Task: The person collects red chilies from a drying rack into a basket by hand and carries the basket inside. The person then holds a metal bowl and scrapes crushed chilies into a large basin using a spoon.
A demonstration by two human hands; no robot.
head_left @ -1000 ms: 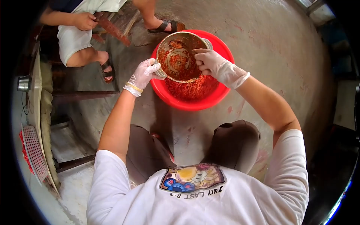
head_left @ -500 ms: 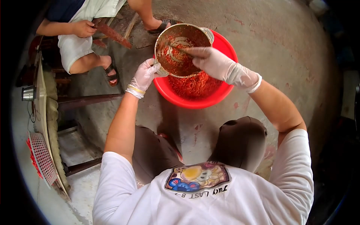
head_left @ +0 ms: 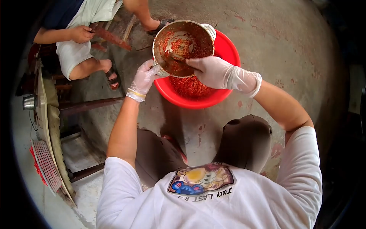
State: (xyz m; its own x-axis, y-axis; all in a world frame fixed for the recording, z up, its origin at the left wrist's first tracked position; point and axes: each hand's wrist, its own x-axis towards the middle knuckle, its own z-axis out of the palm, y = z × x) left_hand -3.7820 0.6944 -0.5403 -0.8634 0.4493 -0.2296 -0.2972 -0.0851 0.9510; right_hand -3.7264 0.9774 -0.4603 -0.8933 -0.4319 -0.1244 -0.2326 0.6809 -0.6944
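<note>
A metal pot (head_left: pixel 160 45) is tilted over a red plastic basin (head_left: pixel 229 47), its open mouth facing me. Bits of chopped red chili with pale seeds cling to the pot's wall and bottom. More chopped chili (head_left: pixel 190 87) lies in the basin. My left hand (head_left: pixel 144 80), in a clear glove, grips the pot's near-left handle. My gloved right hand (head_left: pixel 213 72) is at the pot's lower right rim, fingers drawn together and reaching inside. Whatever its fingertips hold, perhaps a thin utensil, is too blurred to name.
Another person's hand (head_left: pixel 82 34) rests by a wooden stool (head_left: pixel 112 38) at upper left. At left, a perforated basket (head_left: pixel 46 164) with red pieces and a metal cup (head_left: pixel 29 102) stand on a table. My knees flank the concrete floor (head_left: pixel 198 133) below the basin.
My right hand has shifted down and slightly left, from the pot's middle toward its lower rim. The pot has moved slightly up and left in view, still held by my left hand.
</note>
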